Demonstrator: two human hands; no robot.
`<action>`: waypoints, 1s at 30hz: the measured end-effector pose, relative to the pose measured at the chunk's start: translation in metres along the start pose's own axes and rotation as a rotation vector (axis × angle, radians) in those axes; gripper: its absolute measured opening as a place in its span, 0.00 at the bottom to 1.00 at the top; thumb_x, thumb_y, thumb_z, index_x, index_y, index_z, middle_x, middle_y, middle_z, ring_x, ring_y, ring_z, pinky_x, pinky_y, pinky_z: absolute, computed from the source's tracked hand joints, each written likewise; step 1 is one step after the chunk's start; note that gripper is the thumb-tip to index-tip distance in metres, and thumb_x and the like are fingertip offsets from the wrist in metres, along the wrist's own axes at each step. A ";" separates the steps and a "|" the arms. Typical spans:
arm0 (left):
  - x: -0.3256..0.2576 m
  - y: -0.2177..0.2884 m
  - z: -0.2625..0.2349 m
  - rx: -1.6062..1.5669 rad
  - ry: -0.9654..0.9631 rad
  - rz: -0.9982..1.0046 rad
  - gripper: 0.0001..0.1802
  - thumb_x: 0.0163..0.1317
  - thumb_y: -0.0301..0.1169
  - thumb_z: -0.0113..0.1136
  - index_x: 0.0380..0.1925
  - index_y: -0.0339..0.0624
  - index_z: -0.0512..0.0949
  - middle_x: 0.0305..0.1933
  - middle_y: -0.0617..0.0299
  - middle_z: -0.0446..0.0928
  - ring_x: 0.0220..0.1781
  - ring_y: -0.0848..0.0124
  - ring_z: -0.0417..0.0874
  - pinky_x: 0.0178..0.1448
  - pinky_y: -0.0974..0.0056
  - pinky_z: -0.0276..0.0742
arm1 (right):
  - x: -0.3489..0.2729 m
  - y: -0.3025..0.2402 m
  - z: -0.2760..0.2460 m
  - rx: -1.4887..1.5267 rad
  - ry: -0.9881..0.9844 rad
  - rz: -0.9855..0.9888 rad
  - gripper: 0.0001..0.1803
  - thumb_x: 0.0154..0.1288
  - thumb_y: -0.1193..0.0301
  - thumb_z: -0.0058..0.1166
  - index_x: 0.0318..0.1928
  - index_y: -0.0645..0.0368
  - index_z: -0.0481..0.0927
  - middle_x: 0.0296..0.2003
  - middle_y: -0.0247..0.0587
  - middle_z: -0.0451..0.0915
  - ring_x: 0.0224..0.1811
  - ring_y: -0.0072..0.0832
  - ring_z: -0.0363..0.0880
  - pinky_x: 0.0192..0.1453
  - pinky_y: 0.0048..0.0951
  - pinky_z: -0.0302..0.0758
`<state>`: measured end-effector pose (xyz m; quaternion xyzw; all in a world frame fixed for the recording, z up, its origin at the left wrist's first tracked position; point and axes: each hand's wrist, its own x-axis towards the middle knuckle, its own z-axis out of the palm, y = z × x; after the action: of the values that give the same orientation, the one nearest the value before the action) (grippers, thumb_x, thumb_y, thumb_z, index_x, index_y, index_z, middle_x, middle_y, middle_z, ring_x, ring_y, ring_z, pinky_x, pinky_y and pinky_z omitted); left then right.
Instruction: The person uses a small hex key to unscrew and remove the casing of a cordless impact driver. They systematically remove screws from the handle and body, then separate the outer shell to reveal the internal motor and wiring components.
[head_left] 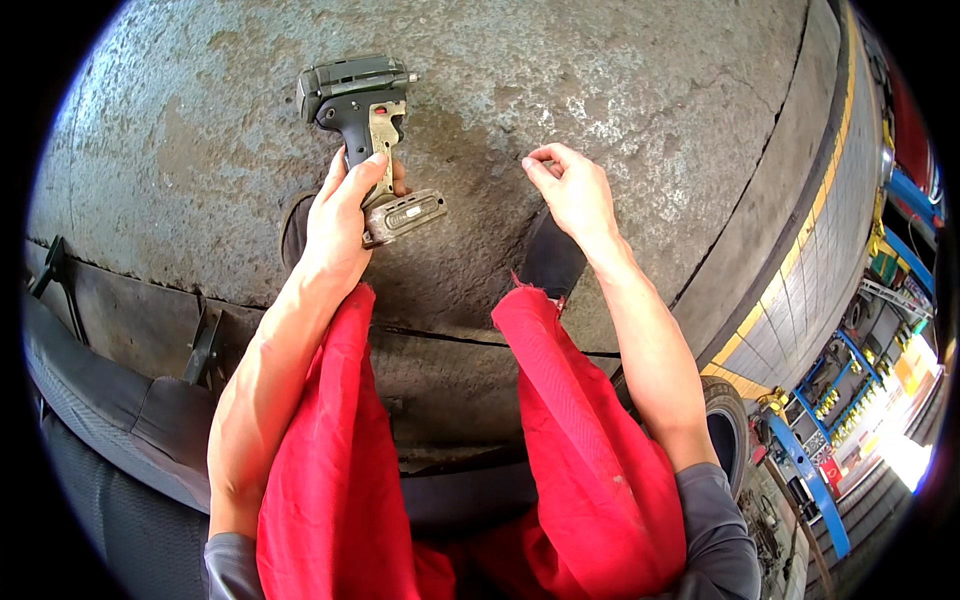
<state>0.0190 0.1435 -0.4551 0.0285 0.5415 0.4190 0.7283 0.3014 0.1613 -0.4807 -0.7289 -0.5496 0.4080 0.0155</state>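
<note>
— Drill (367, 120) first: where is it sitting right now?

— Up in the left hand (340, 215), which is wrapped around the grip, with the battery end low by the wrist and the nose aimed to the right. It hangs over the concrete floor (620, 90), above the red trousers (330, 450).

— And the right hand (570, 190)?

— Raised, apart from the drill, fingertips pressed together as if pinching something tiny. I cannot tell what, if anything, is between them.

— So what could go wrong?

— I judge a small part could slip from that pinch and roll into the crack in the floor. Also, the drill is held one-handed; a loose grip could let it drop onto the concrete or a shoe (552, 262).
</note>
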 end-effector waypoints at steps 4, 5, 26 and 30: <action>0.004 -0.001 -0.007 -0.049 -0.006 -0.013 0.15 0.74 0.31 0.59 0.58 0.44 0.75 0.45 0.62 0.81 0.43 0.71 0.82 0.49 0.61 0.82 | -0.001 -0.004 -0.003 0.138 0.038 -0.065 0.18 0.75 0.65 0.57 0.58 0.63 0.79 0.36 0.39 0.86 0.34 0.26 0.81 0.40 0.35 0.78; 0.005 -0.001 -0.009 -0.064 -0.023 -0.009 0.15 0.74 0.31 0.59 0.58 0.44 0.76 0.47 0.61 0.81 0.44 0.70 0.82 0.50 0.60 0.83 | -0.003 -0.007 -0.008 0.190 0.018 -0.025 0.19 0.75 0.66 0.55 0.60 0.63 0.77 0.36 0.39 0.85 0.34 0.28 0.81 0.42 0.36 0.79; 0.005 -0.001 -0.037 -0.183 -0.096 -0.168 0.12 0.71 0.32 0.62 0.52 0.42 0.78 0.46 0.57 0.84 0.47 0.65 0.86 0.54 0.57 0.84 | -0.055 -0.087 -0.039 1.059 -0.736 -0.137 0.38 0.79 0.53 0.55 0.77 0.64 0.63 0.71 0.55 0.73 0.47 0.29 0.87 0.46 0.26 0.84; 0.007 0.002 -0.041 -0.226 -0.089 -0.219 0.15 0.73 0.38 0.60 0.51 0.39 0.81 0.46 0.55 0.86 0.49 0.61 0.89 0.59 0.54 0.84 | -0.052 -0.093 -0.045 0.979 -0.674 -0.155 0.32 0.81 0.52 0.52 0.70 0.66 0.73 0.61 0.52 0.82 0.43 0.27 0.88 0.44 0.24 0.83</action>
<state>-0.0151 0.1317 -0.4765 -0.0940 0.4580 0.3936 0.7915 0.2525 0.1753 -0.3769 -0.4250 -0.3240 0.8202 0.2041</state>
